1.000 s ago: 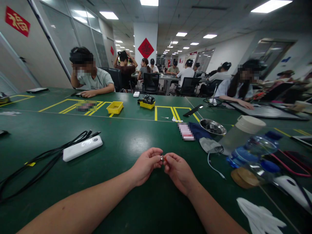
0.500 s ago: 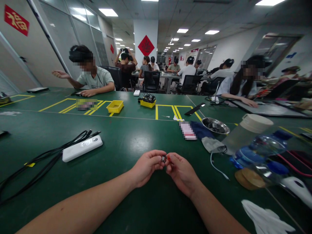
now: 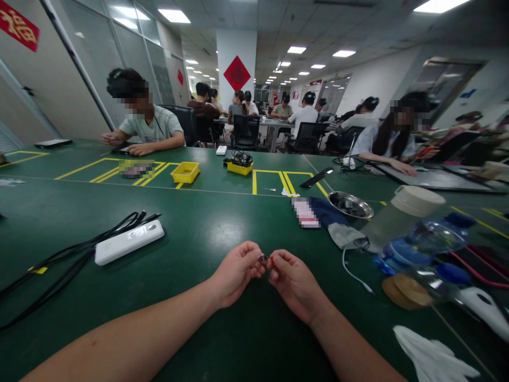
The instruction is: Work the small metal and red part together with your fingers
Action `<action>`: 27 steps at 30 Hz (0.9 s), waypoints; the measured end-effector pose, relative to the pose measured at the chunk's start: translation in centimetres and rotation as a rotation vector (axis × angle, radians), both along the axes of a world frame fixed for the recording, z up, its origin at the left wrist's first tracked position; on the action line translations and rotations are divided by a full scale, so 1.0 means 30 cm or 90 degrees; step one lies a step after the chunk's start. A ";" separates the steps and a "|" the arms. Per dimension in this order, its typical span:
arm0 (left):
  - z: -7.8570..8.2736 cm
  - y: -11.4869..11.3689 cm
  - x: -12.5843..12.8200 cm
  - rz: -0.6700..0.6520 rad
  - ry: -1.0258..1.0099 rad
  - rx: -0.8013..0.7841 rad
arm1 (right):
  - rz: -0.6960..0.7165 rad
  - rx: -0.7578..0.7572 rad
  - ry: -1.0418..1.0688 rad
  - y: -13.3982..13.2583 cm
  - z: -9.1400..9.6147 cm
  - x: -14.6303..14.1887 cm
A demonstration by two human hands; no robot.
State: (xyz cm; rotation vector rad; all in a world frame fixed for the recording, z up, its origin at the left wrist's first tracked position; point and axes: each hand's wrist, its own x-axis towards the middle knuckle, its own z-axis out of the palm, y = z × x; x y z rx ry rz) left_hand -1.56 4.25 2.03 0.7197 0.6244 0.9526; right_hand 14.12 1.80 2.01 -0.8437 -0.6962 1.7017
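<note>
My left hand (image 3: 237, 271) and my right hand (image 3: 295, 282) meet fingertip to fingertip just above the green table (image 3: 207, 233). Both are pinched shut. Between them sits a tiny metal part (image 3: 264, 258) with a small red piece (image 3: 270, 261) at my right fingertips; it is too small to name. A white power bank (image 3: 128, 242) with black cables (image 3: 75, 250) lies to the left of my left forearm.
At right stand a clear jar with a cream lid (image 3: 401, 212), a lying water bottle (image 3: 425, 241), a steel bowl (image 3: 350, 205), grey cloth (image 3: 345, 235) and white gloves (image 3: 433, 358). Two yellow trays (image 3: 185, 172) sit farther back. Other people sit across and behind.
My hands stay pinched together on the small part and barely shift. The person across lowered a raised arm back to the table. The view drifted slightly.
</note>
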 end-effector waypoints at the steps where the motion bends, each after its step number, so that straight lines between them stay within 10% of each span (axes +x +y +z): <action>1: 0.000 0.001 0.000 0.006 -0.010 -0.005 | -0.006 0.001 0.000 -0.001 0.002 -0.002; 27: -0.012 0.006 0.002 -0.027 -0.019 -0.018 | -0.027 -0.014 0.021 0.000 -0.004 0.000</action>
